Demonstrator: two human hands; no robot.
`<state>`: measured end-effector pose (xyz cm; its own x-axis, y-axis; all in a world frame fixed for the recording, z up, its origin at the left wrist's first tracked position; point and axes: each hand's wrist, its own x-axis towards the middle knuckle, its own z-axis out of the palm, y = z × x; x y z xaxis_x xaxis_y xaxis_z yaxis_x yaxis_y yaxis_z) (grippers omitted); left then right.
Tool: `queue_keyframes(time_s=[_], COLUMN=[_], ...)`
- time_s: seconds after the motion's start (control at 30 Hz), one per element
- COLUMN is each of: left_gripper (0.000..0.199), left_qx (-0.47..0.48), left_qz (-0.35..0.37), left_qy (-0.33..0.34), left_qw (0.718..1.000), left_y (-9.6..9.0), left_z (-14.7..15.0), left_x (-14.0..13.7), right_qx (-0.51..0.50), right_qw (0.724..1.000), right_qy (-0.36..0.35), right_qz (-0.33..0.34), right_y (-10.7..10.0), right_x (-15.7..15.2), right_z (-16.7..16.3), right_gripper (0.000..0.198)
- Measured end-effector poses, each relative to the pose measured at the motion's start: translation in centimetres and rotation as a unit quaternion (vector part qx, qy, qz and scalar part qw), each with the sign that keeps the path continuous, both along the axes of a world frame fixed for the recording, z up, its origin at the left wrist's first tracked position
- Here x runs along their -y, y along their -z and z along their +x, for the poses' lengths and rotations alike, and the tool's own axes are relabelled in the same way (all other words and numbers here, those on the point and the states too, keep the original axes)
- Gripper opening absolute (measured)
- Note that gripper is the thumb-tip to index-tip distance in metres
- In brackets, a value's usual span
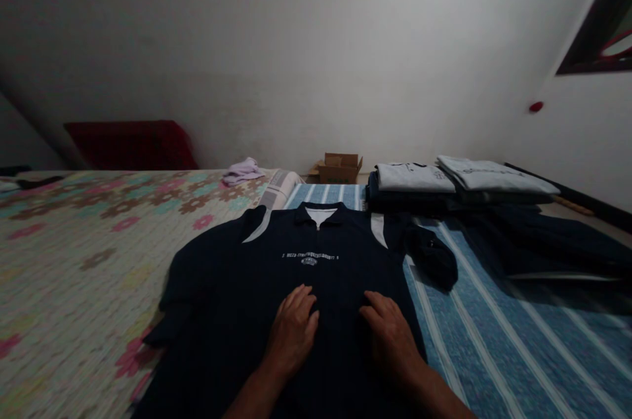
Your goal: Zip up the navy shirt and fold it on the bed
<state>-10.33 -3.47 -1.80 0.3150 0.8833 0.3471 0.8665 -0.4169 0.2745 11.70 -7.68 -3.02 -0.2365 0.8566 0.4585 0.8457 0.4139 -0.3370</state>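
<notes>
Bed carries everything: floral quilt (74, 241) over the left half, blue striped sheet (494, 340) over the right.

Navy polo shirt (296, 287) lies flat, front up, collar toward the far edge, straddling the seam between quilt and sheet, near the bed's near edge. White lettering across the chest. Its right-side sleeve is bunched onto the sheet.

Stacks of folded shirts (454, 182) sit at the far right of the bed; more dark garments (543, 248) are spread beside them. Cardboard box (338, 168) beyond the far edge; lilac cloth (241, 170) on the quilt.

Left hand (293, 333) and right hand (390, 333): both flat, palms down on the shirt's mid-front, fingers extended, grasping nothing.

Judgement: light, limp knit; wrinkles readily. Best taken at shoulder seams or hem.
</notes>
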Motion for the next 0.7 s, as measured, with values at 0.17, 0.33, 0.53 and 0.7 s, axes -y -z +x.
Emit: queue_keyframes(time_s=[0.17,0.33,0.53,0.7], left_gripper=[0.027,0.025,0.025,0.025], left_qx=[-0.001,0.006,0.006,0.003], left_qz=[-0.009,0.002,0.014,0.016], left_qy=[0.003,0.008,0.01,0.008], left_qw=[1.0,1.0,1.0,1.0], left_y=[-0.1,0.08,0.4,0.32], left_z=[0.01,-0.01,-0.06,-0.1], left_x=[0.02,-0.01,-0.1,-0.07], right_qx=[-0.005,-0.001,0.011,0.01], right_qw=[1.0,1.0,0.999,0.999], right_qy=[0.007,-0.001,-0.007,-0.005], right_qz=[0.008,0.02,0.03,0.036], right_y=[-0.09,0.07,0.42,0.39], right_x=[0.1,-0.02,-0.17,-0.08], right_z=[0.02,0.09,0.14,0.06], right_gripper=[0.035,0.028,0.025,0.027])
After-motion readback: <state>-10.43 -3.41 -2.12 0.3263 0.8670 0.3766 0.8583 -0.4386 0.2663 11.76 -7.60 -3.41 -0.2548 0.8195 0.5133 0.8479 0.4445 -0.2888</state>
